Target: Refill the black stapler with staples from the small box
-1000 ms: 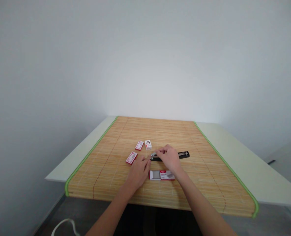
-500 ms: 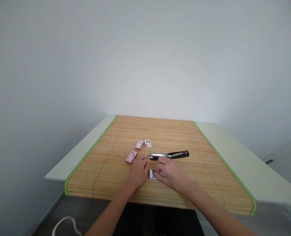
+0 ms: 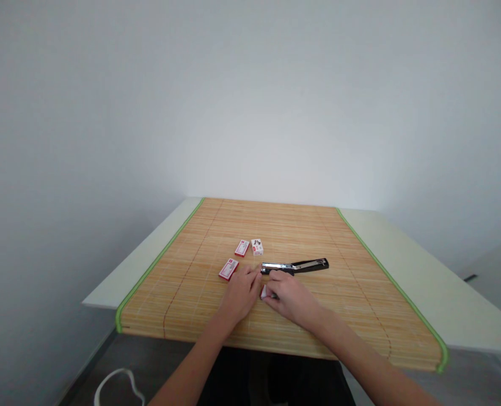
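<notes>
A black stapler [image 3: 303, 265] lies opened out flat on the bamboo mat [image 3: 360, 304]. My left hand [image 3: 241, 293] rests flat on the mat, fingertips touching the stapler's left end, fingers stretched out. My right hand [image 3: 290, 296] lies just in front of the stapler and covers an open staple box [image 3: 264, 291], of which only a white corner shows. Its fingers curl down over the box; I cannot see whether they grip it. A red and white staple box [image 3: 229, 269] sits just left of my left hand.
Two more small boxes [image 3: 242, 248] [image 3: 257, 247] lie side by side behind the stapler. The mat has green edging and covers a pale table [image 3: 423, 270] against a white wall. A white cord [image 3: 115, 386] lies on the floor at lower left.
My right hand left the stapler and came down toward me onto the open staple box, which is now almost hidden. My left hand stayed in place.
</notes>
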A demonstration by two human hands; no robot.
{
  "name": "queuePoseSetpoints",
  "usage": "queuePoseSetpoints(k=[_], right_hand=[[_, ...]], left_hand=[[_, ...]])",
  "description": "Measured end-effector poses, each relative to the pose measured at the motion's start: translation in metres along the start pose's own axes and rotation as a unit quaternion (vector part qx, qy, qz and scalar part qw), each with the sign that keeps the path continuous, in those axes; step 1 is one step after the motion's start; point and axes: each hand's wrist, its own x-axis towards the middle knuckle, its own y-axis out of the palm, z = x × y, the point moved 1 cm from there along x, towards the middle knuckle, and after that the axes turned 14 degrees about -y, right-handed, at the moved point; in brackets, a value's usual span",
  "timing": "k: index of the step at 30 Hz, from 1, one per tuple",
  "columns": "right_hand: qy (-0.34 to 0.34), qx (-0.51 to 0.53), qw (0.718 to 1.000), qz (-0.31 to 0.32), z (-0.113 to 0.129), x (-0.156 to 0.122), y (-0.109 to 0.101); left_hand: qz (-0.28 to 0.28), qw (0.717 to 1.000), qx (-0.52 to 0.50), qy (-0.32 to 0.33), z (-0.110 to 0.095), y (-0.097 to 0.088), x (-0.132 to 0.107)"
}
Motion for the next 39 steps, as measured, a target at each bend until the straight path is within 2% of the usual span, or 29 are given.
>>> queuePoseSetpoints(k=[6,9,12,16,20,27,35,39], right_hand=[[0.032,0.029,0.999,-0.024,-0.008,-0.006,0.002],[0.044,0.052,0.997,-0.027,-0.010,-0.009,0.001],[0.047,0.071,0.996,-0.032,-0.010,-0.013,-0.003],[0.060,0.079,0.994,-0.046,-0.009,-0.019,-0.007],[0.070,0.071,0.994,-0.047,-0.009,-0.027,-0.010],[0.029,0.091,0.993,-0.067,-0.013,-0.043,-0.024],[0.108,0.130,0.984,-0.063,-0.037,-0.081,-0.030],[0.127,0.150,0.979,-0.064,-0.041,-0.089,-0.030]], left_hand=[[0.013,0.998,-0.063,-0.005,-0.005,-0.009,-0.007],[0.062,0.994,-0.086,0.010,-0.009,-0.015,-0.016],[0.097,0.992,-0.062,0.044,-0.014,-0.018,-0.021],[0.096,0.993,-0.021,0.071,-0.019,-0.020,-0.020],[0.087,0.994,-0.018,0.060,-0.019,-0.019,-0.019],[0.082,0.995,-0.037,0.044,-0.015,-0.018,-0.018],[0.081,0.995,-0.040,0.038,-0.015,-0.018,-0.019],[0.083,0.995,-0.048,0.033,-0.015,-0.017,-0.018]])
